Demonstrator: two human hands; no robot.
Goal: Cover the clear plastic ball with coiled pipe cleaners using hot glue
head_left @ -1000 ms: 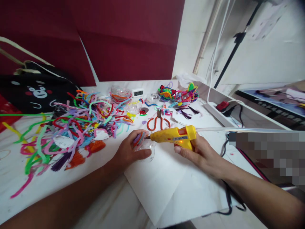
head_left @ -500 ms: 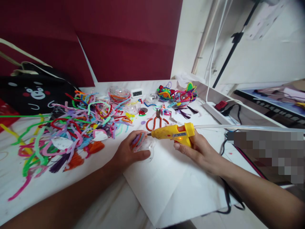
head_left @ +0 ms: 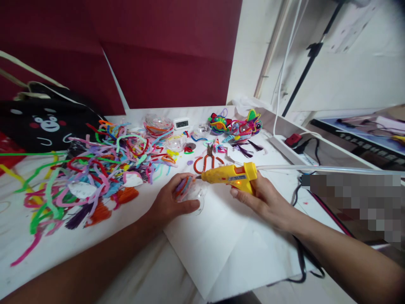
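Observation:
My left hand (head_left: 172,198) is closed around a clear plastic ball (head_left: 196,195) with colored pipe cleaners (head_left: 184,188) running along its left side. In my right hand (head_left: 264,198) is a yellow hot glue gun (head_left: 229,175), a small orange light glowing on its body. The nozzle points left and meets the pipe cleaners near the top of the ball; whether it touches them I cannot tell. From the gun's back a long clear glue stick (head_left: 316,169) reaches to the right. Just beyond the nozzle lie orange-handled scissors (head_left: 209,162). White paper (head_left: 211,245) is under the ball.
Tangled pipe cleaners (head_left: 95,169) cover the left side, before a black bag (head_left: 47,122). At the back are a digital clock (head_left: 181,123), a wrapped ball (head_left: 158,126) and decorated colorful balls (head_left: 220,123). A black cord (head_left: 302,261) hangs at right, near a power strip (head_left: 292,147).
Almost nothing differs. The glue gun and my right hand have shifted very slightly, with the nozzle still at the ball; my left hand keeps its grip.

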